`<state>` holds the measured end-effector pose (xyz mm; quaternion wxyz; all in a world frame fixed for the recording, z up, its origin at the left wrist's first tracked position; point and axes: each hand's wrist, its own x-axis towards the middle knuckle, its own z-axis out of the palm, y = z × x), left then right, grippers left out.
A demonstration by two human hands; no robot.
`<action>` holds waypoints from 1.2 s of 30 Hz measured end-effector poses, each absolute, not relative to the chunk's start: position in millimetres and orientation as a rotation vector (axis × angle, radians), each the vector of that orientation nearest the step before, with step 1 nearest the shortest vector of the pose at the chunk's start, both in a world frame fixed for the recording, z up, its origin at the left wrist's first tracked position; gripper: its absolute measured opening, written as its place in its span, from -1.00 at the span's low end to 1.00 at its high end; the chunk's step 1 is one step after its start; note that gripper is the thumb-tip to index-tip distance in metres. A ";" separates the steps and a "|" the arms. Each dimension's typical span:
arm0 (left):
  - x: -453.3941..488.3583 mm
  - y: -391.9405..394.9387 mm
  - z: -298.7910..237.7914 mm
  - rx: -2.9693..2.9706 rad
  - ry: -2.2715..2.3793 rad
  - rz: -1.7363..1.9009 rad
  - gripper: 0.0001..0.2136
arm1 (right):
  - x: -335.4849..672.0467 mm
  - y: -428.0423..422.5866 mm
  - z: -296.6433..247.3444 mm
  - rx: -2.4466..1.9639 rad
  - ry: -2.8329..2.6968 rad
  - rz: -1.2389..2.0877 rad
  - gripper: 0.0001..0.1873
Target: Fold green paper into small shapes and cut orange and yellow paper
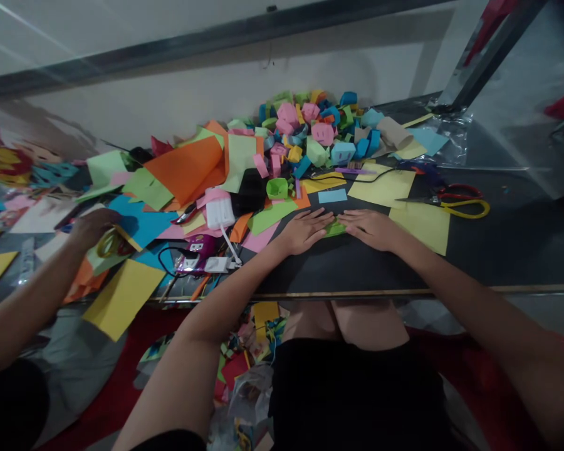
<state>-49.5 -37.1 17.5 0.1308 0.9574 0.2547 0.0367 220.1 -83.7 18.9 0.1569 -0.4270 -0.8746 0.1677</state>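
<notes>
A green piece of paper [334, 228] lies on the dark tabletop [357, 269], partly covered by my fingers. My left hand [304, 232] rests flat over its left side, fingers stretched out. From the right, my right hand [369, 229] lies flat with its fingertips on the same paper. Both hands are open, and neither grips anything. Just beyond them sits a small light blue paper strip [332, 196]. Yellow sheets [423, 227] lie to the right of my right hand.
Scissors [465, 202] with red and yellow handles lie at right. Small folded paper shapes [322, 134] are heaped at the back. A power strip [200, 254] and white charger [219, 213] lie at left. Another person's hand [95, 230] is among coloured sheets, near a tape roll [108, 243].
</notes>
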 end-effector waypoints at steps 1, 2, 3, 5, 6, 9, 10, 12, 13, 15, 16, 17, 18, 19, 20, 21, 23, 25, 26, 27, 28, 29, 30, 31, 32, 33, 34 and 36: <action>-49.6 -37.1 17.2 2.783 0.740 0.108 -0.41 | 223.5 -83.0 19.2 -1.211 -2.526 0.491 -0.48; -49.8 -37.1 16.8 2.786 0.741 0.113 -0.41 | 227.3 -82.5 18.7 -1.198 -2.547 0.502 -0.48; -50.0 -37.0 16.4 2.789 0.740 0.119 -0.42 | 231.6 -82.3 17.6 -1.185 -2.562 0.512 -0.48; -50.3 -37.2 15.9 2.795 0.738 0.138 -0.43 | 242.1 -82.6 14.4 -1.172 -2.572 0.519 -0.47; -50.4 -37.3 15.7 2.798 0.737 0.147 -0.43 | 248.0 -83.1 13.0 -1.180 -2.568 0.515 -0.47; -50.4 -38.2 15.7 2.805 0.741 0.157 -0.43 | 263.8 -85.6 12.4 -1.245 -2.548 0.489 -0.46; -50.4 -38.6 15.6 2.808 0.743 0.158 -0.43 | 267.0 -86.6 13.7 -1.267 -2.541 0.482 -0.45; -50.2 -39.4 15.3 2.815 0.747 0.162 -0.43 | 268.6 -88.7 17.2 -1.297 -2.536 0.473 -0.45; -50.2 -39.8 15.2 2.818 0.749 0.165 -0.43 | 267.2 -89.7 18.9 -1.306 -2.534 0.468 -0.45; -50.1 -40.4 15.0 2.821 0.753 0.173 -0.43 | 261.2 -91.2 20.3 -1.327 -2.510 0.447 -0.45; -49.9 -40.7 15.0 2.819 0.755 0.177 -0.44 | 257.3 -91.4 19.8 -1.342 -2.483 0.430 -0.46; -49.5 -40.8 15.1 2.812 0.760 0.185 -0.44 | 253.2 -91.2 18.6 -1.363 -2.442 0.410 -0.47; -48.8 -40.9 15.3 2.801 0.768 0.199 -0.46 | 249.1 -90.4 16.9 -1.387 -2.386 0.386 -0.50; -47.9 -40.9 15.5 2.787 0.782 0.216 -0.47 | 245.3 -89.1 15.0 -1.410 -2.329 0.361 -0.54; -46.6 -40.8 15.5 2.771 0.801 0.236 -0.48 | 241.8 -87.4 13.1 -1.428 -2.279 0.334 -0.58; -45.0 -40.8 15.2 2.757 0.824 0.255 -0.49 | 238.7 -85.6 11.6 -1.438 -2.241 0.306 -0.62; -41.2 -40.7 13.5 2.737 0.866 0.287 -0.52 | 233.6 -82.2 9.8 -1.428 -2.221 0.262 -0.68; -37.4 -41.2 10.2 2.726 0.897 0.307 -0.55 | 229.4 -80.8 9.5 -1.388 -2.254 0.263 -0.71; -35.8 -41.7 8.2 2.721 0.912 0.319 -0.56 | 227.6 -80.9 9.6 -1.371 -2.269 0.280 -0.72; -34.3 -42.5 6.3 2.716 0.930 0.333 -0.57 | 225.9 -81.4 9.7 -1.360 -2.281 0.304 -0.73; -33.0 -43.5 4.7 2.712 0.950 0.350 -0.58 | 224.4 -82.0 9.8 -1.359 -2.283 0.327 -0.73; -31.9 -44.9 3.9 2.713 0.968 0.370 -0.59 | 223.1 -82.3 10.0 -1.366 -2.278 0.345 -0.74; -30.8 -46.5 3.9 2.722 0.979 0.391 -0.61 | 222.1 -81.9 10.4 -1.382 -2.265 0.362 -0.75; -29.7 -48.4 4.9 2.739 0.984 0.407 -0.63 | 221.3 -80.4 11.3 -1.407 -2.248 0.384 -0.77; -28.3 -50.4 6.9 2.767 0.983 0.413 -0.66 | 220.9 -77.7 12.7 -1.441 -2.228 0.417 -0.79; -26.8 -52.3 9.7 2.802 0.979 0.408 -0.67 | 220.8 -73.7 14.6 -1.482 -2.211 0.467 -0.81; -24.8 -54.1 13.2 2.841 0.978 0.392 -0.68 | 221.0 -68.6 17.0 -1.528 -2.196 0.532 -0.82; -20.0 -56.2 20.5 2.917 0.989 0.330 -0.70 | 222.4 -57.2 22.0 -1.604 -2.185 0.677 -0.84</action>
